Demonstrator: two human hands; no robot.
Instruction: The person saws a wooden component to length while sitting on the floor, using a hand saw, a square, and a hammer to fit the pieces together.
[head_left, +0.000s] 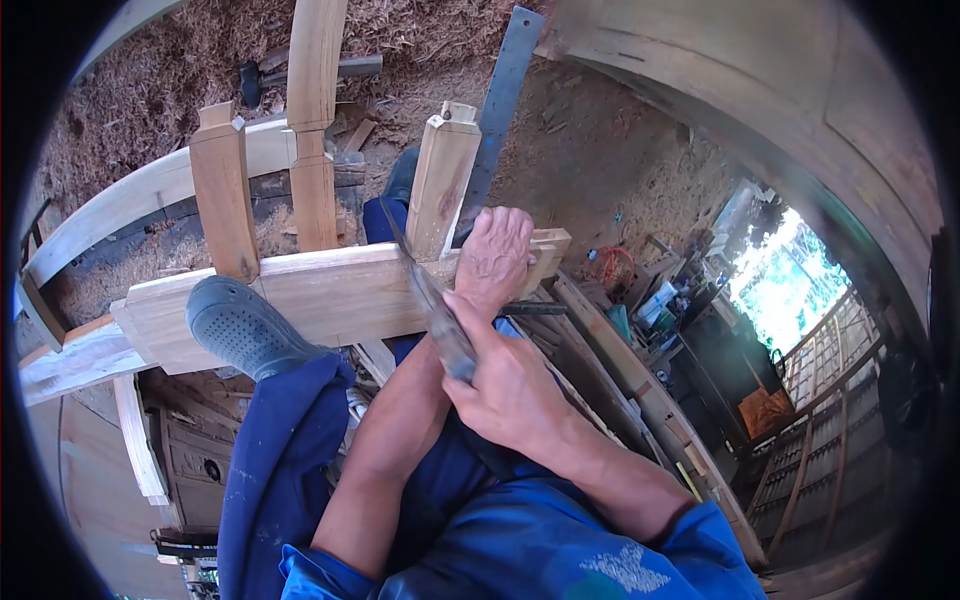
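My right hand [505, 385] is closed round the worn grey handle of a thin-bladed hand tool [430, 295]. Its dark, narrow blade points up and left over the plank's edge; its exact kind is unclear. Crossing beneath the right wrist, my left forearm leads to my left hand [495, 245], which is closed at the plank's right part, fingertips hidden. Beside it a short tenoned post [444, 185] stands up from the wooden plank [330, 300]. A flat blue-grey metal strip [505, 95] with a hole at its tip runs down to the left hand.
My grey clog [245, 325] rests on the plank's left part; another shoe [402, 175] is beyond it. Two more wooden posts [222, 195] rise from the plank. Behind lie a curved wooden piece [110, 215] and shavings [150, 110]. Boards [620, 370] and clutter lie to the right.
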